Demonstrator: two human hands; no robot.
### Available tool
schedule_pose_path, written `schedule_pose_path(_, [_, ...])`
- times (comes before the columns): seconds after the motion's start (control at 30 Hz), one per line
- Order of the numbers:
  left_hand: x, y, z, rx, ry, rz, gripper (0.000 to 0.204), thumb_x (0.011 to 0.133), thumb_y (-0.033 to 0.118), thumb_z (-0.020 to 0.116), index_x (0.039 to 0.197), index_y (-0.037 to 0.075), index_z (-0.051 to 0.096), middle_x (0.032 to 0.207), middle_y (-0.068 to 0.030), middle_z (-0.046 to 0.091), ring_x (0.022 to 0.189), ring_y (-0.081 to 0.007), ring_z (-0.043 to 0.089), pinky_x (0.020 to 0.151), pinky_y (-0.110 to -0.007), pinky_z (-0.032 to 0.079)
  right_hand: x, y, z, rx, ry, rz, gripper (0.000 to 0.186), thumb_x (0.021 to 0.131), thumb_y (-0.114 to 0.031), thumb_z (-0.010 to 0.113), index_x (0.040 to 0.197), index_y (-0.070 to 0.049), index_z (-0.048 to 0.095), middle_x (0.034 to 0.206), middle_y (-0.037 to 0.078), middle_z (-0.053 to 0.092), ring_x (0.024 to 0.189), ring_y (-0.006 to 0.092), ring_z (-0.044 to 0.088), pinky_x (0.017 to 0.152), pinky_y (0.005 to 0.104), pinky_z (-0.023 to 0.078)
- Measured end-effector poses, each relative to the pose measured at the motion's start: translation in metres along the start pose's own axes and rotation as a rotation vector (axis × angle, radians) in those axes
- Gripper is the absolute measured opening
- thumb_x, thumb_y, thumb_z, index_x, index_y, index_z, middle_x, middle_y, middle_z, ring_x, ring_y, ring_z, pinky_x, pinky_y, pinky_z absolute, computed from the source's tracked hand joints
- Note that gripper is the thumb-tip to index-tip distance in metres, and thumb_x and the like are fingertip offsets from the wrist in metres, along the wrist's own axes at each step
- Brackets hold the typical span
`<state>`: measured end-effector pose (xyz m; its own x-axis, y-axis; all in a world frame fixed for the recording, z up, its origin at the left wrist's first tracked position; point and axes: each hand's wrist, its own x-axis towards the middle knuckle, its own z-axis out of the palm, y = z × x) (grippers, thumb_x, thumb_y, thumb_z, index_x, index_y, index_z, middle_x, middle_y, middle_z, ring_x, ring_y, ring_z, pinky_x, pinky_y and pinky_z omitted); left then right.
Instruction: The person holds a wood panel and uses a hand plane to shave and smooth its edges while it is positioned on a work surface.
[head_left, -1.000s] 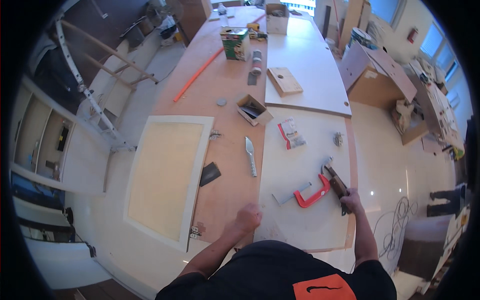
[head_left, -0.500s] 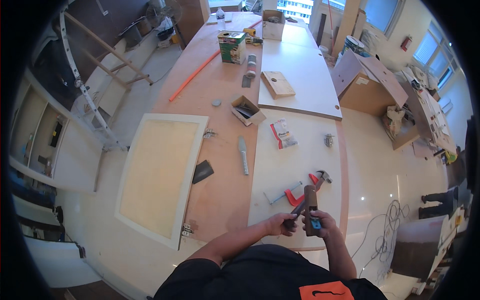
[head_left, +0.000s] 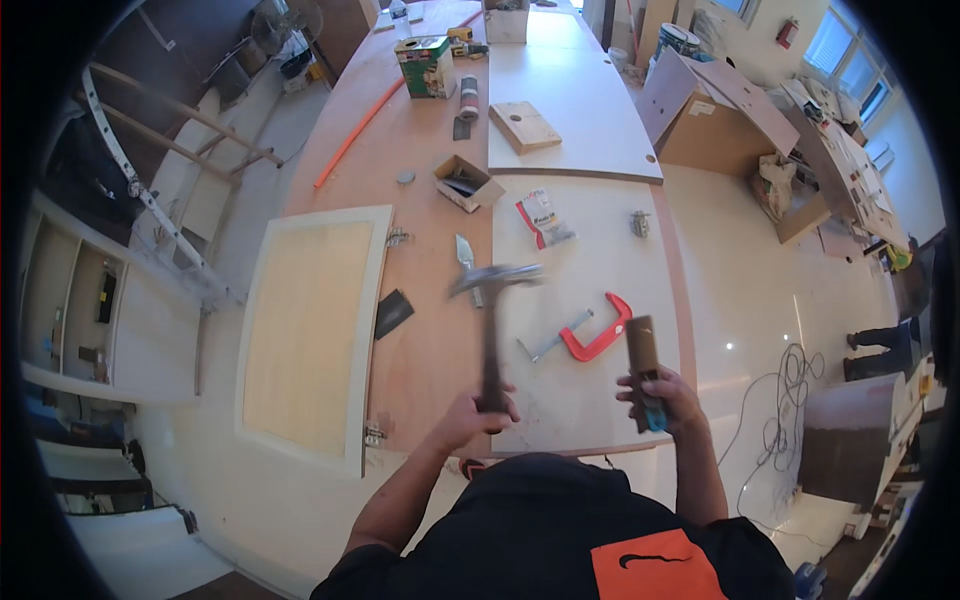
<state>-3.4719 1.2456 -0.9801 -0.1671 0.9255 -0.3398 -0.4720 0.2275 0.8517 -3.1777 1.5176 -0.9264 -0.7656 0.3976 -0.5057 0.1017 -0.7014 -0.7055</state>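
Left hand (head_left: 464,421), fingers round 1 hammer (head_left: 491,350); right hand (head_left: 676,400), fingers round 1 wooden plane (head_left: 642,345); 1 red clamp (head_left: 604,346) between.

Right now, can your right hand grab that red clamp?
Probably not without freeing itself first: the right hand holds the brown hand plane. The red clamp lies close by on the white board, with nothing on top.

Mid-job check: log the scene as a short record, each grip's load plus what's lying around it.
Left grip: closed around the handle of a claw hammer; its head is blurred
Right grip: holding a wooden hand plane
Nearest loose tool: red C-clamp, lying on a white board
Beyond the clamp: red-and-white packet
Person's left: framed cabinet door, hinges on its right edge
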Motion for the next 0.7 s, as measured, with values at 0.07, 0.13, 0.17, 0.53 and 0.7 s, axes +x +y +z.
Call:
schedule_pose_path(0.07, [-0.013,-0.005,0.004,-0.088,0.075,0.132,0.037,0.087,0.003,0.073,0.12,-0.002,0.059,0.085,-0.0073,0.067,0.08,-0.0171,0.068,0.075,-0.034,0.058,0.028,0.024,0.02,-0.041,0.115,0.064,0.055,0.087,-0.011,0.068,0.137,0.004,0.052,0.122,0.021,0.067,0.105,0.0326,0.072,0.074,0.0419,0.063])
schedule_pose_path(0.13, [-0.032,-0.003,0.006,-0.179,0.151,0.263,0.036,0.087,0.002,0.072,0.12,-0.003,0.059,0.084,-0.0083,0.067,0.079,-0.0182,0.068,0.075,-0.036,0.059,0.058,0.049,0.04,-0.058,0.104,0.106,0.051,0.09,-0.009,0.065,0.137,0.004,0.051,0.123,0.02,0.068,0.106,0.0302,0.072,0.074,0.0408,0.063])
schedule_pose_path(0.17, [-0.045,0.008,0.009,-0.185,0.246,0.284,0.035,0.087,0.001,0.07,0.119,-0.004,0.059,0.085,-0.0087,0.066,0.077,-0.0188,0.068,0.074,-0.036,0.059,0.068,0.056,0.06,-0.074,0.104,0.121,0.05,0.09,-0.009,0.065,0.137,0.004,0.051,0.122,0.02,0.068,0.106,0.0299,0.072,0.074,0.041,0.063])
schedule_pose_path(0.53, [-0.163,-0.041,-0.002,0.423,0.752,0.462,0.034,0.092,0.007,0.074,0.121,-0.004,0.06,0.079,-0.0025,0.062,0.07,-0.0086,0.059,0.065,-0.026,0.049,0.141,0.111,0.218,-0.19,-0.173,0.229,0.041,0.092,-0.01,0.067,0.129,0.005,0.055,0.118,0.019,0.071,0.106,0.0292,0.073,0.077,0.0437,0.062])
schedule_pose_path(0.7, [-0.203,-0.041,0.015,0.519,0.818,0.4,0.031,0.095,0.025,0.073,0.115,0.002,0.066,0.086,-0.0143,0.073,0.076,-0.026,0.073,0.068,-0.038,0.056,0.151,0.138,0.255,-0.146,-0.205,0.312,0.041,0.093,-0.011,0.066,0.129,0.005,0.054,0.121,0.019,0.07,0.11,0.0298,0.071,0.078,0.0461,0.062])
